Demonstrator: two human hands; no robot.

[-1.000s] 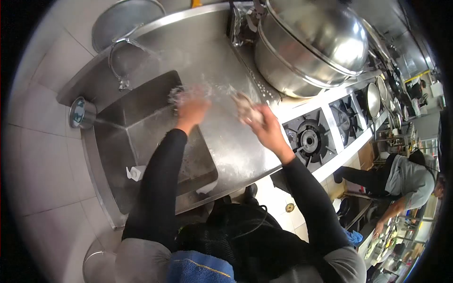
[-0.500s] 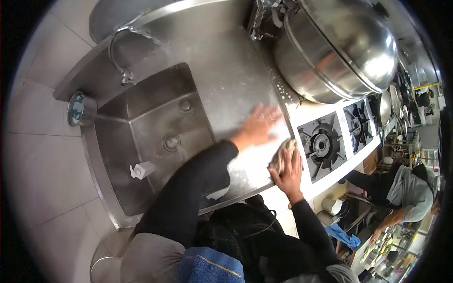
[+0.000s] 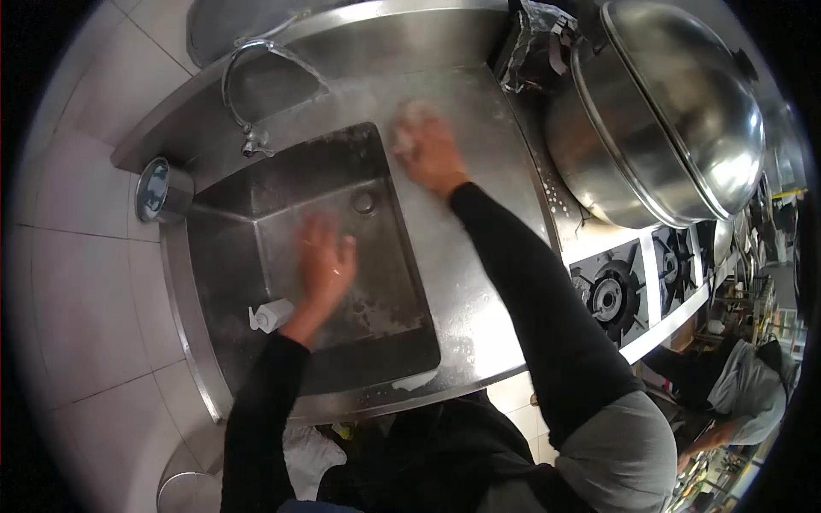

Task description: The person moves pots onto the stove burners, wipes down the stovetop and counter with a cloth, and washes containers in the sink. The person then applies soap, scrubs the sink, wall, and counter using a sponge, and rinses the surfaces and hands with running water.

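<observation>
My right hand [image 3: 434, 158] presses a balled-up, pale cloth [image 3: 410, 120] on the steel counter [image 3: 470, 282], near the far right corner of the sink. The cloth is blurred, so its exact kind is hard to make out. Over the sink basin [image 3: 346, 338] hovers my left hand [image 3: 325, 267], its fingers apart and nothing in it. Just below that hand, at the left of the basin, is a white pump bottle [image 3: 272, 315]. A curved faucet [image 3: 251, 141] rises behind the sink.
A large domed steel pot [image 3: 654, 120] stands at the right, beside a gas burner [image 3: 609, 295]. Crumpled foil [image 3: 543, 43] lies behind it. A metal container [image 3: 165, 192] sits at the sink's left edge. Another person [image 3: 748, 385] works at far right.
My right hand has wiped the cloth from the stove-side edge to the back of the counter near the sink. My left hand has moved left from the counter to over the basin.
</observation>
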